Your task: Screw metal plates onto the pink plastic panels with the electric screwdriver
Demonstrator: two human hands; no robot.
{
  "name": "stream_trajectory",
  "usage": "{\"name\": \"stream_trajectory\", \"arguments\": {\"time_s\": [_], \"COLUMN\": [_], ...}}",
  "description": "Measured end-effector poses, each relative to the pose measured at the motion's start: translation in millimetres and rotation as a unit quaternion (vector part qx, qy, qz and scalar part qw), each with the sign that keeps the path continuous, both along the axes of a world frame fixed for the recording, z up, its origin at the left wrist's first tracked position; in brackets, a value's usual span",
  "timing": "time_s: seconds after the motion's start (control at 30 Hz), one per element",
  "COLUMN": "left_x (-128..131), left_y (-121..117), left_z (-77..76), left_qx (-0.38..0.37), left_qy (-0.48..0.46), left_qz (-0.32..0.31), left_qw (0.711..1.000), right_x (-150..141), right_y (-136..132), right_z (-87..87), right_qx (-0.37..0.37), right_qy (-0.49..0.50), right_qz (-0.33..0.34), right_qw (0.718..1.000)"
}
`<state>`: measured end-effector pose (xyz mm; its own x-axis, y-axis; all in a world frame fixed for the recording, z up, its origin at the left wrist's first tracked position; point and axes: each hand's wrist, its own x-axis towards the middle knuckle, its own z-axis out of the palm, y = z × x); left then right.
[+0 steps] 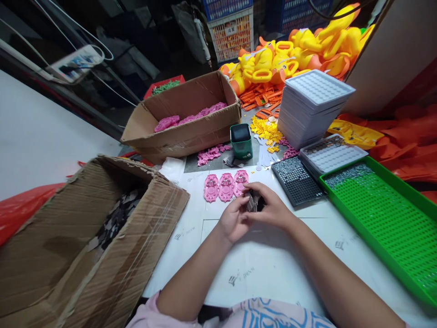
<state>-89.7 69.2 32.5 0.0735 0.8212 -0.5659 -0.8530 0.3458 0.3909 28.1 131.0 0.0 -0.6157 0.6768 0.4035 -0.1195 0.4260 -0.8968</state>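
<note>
My left hand (234, 221) and my right hand (271, 207) meet at the middle of the white paper-covered table, both closed around a small stack of thin grey pieces (252, 201). Just beyond my fingers lie three pink plastic parts (225, 186) side by side. A black tray (296, 180) studded with small metal bits sits to the right of my hands.
An open cardboard box (88, 246) of grey pieces stands near left. Another box (184, 116) with pink parts is behind, a green tin (241, 141) beside it. A green perforated tray (385, 214), stacked grey trays (312, 107) and yellow-orange toy parts (290, 54) fill the right.
</note>
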Motion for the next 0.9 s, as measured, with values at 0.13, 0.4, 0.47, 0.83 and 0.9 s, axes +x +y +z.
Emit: {"name": "stream_trajectory", "arguments": {"time_s": [0.13,0.4,0.47,0.83,0.9], "left_x": [-0.1,5.0,5.3,10.8,12.8], "left_y": [-1.8,-6.0,-6.1,-8.4,-10.1], "left_z": [1.1,-1.9,-2.3,-7.6,-11.4], "left_qx": [0.014,0.030,0.037,0.128,0.136], "left_qy": [-0.001,0.013,0.031,0.132,0.159], "left_qz": [0.005,0.020,0.018,0.051,0.049], "left_qw": [1.000,0.999,0.999,0.982,0.977], "right_x": [-2.7,-3.3,-3.2,-4.6,-4.6], "right_y": [-2.1,-7.6,-7.6,-9.9,-10.0], "right_z": [0.1,1.5,1.0,-2.2,-3.7], "right_qx": [0.036,0.058,0.061,0.078,0.094], "right_qy": [0.044,0.072,0.068,0.040,0.030], "right_qz": [-0.037,-0.058,-0.050,-0.062,-0.063], "right_qw": [0.998,0.994,0.995,0.994,0.993]}}
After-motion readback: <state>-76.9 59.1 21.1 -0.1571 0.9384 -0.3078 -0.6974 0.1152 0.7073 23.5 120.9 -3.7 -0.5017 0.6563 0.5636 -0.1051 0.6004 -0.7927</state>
